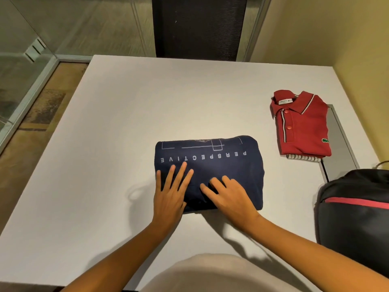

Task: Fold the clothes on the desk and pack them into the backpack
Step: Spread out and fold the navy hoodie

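A navy T-shirt with pale lettering lies folded into a rectangle in the middle of the white desk. My left hand lies flat on its near left part, fingers straight and spread. My right hand presses on its near middle, fingers a little bent against the cloth. At the right, a folded red polo shirt sits on top of a folded striped white garment. A black backpack with a red stripe stands at the desk's right edge.
A grey metal panel is set into the desk under and beside the red polo. A dark chair back stands behind the far edge. Glass walls and floor lie to the left, a yellow wall to the right.
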Motion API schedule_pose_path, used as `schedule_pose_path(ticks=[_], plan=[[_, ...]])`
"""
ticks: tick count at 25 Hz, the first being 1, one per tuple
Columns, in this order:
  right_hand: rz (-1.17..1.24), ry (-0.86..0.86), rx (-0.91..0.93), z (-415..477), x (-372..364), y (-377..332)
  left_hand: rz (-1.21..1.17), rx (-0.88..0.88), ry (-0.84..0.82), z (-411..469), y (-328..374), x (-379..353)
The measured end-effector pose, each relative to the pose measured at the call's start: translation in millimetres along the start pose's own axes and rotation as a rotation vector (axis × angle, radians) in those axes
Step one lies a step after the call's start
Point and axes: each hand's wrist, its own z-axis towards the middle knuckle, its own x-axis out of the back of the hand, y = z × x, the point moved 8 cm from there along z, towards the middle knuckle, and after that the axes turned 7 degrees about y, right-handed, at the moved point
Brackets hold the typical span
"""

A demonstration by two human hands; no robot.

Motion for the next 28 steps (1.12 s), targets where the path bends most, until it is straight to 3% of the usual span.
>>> schedule_pose_path(ticks=[3, 7, 10, 12, 16, 18, 20, 24, 28], plan=[[0.066, -0.104, -0.034, -32, -33, -7, -0.065, -0.063, 0.057, -9, 7, -6], [0.41, -0.231, -0.158, -30, -33, 11, -0.247, -0.047, 0.067, -5, 7, 0], [0.588, -0.06, -0.333, -1, -10, 39, -0.314, -0.107, 0.032, -1, 4, 2], [0.453, 0.014, -0.404, 19, -11, 57, -0.347, -0.123, 0.002, -4, 2, 0], [0.139, -0.247, -0.356, 32, -56, 55, -0.456, -0.181, 0.059, 5, -6, 13], [0.093, -0.297, -0.317, 26, -68, 51, -0.454, -0.182, 0.17, 29, -10, 32], [0.089, -0.291, -0.288, 22, -73, 51, -0.43, -0.069, 0.198, 58, -14, 35], [0.133, -0.332, -0.287, 22, -83, 52, -0.193, 0.156, -0.057, 76, -17, -14], [0.217, -0.346, -0.255, 24, -78, 60, -0.149, 0.213, -0.118, 59, -24, -42]])
